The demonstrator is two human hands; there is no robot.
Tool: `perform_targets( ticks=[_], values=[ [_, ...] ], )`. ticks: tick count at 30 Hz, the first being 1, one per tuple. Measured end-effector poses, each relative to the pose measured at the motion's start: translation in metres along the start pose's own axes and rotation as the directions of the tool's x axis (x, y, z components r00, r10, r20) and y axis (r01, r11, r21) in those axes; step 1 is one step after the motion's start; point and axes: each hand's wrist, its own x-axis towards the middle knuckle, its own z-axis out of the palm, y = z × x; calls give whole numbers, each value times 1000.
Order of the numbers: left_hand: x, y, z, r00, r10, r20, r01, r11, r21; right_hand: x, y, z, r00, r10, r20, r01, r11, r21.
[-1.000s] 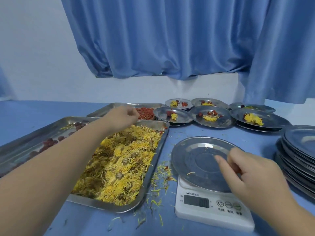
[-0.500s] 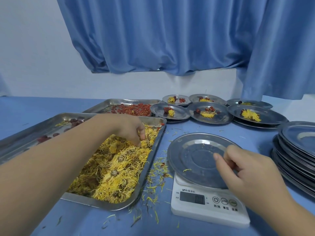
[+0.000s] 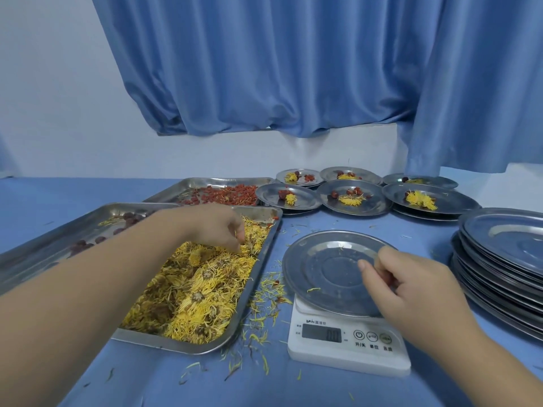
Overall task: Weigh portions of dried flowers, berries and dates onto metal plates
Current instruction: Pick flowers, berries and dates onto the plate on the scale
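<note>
Head view shows your left hand [image 3: 219,230] at 10 o'clock, fingertips curled down into the dried flowers [image 3: 199,292] and pinching a small tuft near the far end of their tray [image 3: 252,289]. Your right hand [image 3: 411,286] sits at 3 o'clock, its fingers curled over the near-right edge of the plate [image 3: 323,268] on the scale [image 3: 346,348]. Whether it grips the rim or holds something small, I cannot tell.

Lift only a light pinch, since the petals shed easily and many already lie loose on the counter [image 3: 147,383] between tray and scale. Carry it low across to the plate's middle and let go gently. Take your right hand's weight off the plate before you read the figure, or the number will likely be false.

On the scale, the display seems to show zeros, though it is blurred. The buttons are marked 开/关, 单位 and, as far as I can make out, 去皮. The brand line above the display is too soft to read.
</note>
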Motion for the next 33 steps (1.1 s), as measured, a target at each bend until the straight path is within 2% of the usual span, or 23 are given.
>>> perform_targets(
  ticks=[4, 7, 13, 17, 21, 27, 33],
  values=[
    [6, 4, 12, 1000, -27, -11, 28, 993, 111, -1, -1, -1, 1000, -5, 16, 5, 1000, 14],
    [4, 3, 4, 998, -42, -48, 46, 994, 101, 0, 0, -2, 1000, 1, 14, -2, 1000, 13],
    [-8, -10, -17, 985, -41, -167, 23, 994, -106, -1, 0, -3, 1000, 5, 19, -5, 1000, 13],
    [-15, -5, -19, 988, -47, -148, 3, 959, -284, -1, 0, -3, 1000, 16, 18, -16, 999, 29],
    [-17, 22, -19, 994, 37, -103, -77, 906, -417, 0, 1, -5, 999, 41, 7, -41, 997, 66],
    [-7, 83, -11, 971, 207, -118, -238, 876, -419, 1, 6, -7, 997, 73, -13, -71, 993, 98],
    [22, 127, 17, 964, 249, -97, -267, 879, -395, 2, 10, -9, 993, 108, -40, -102, 985, 137]
  ],
)
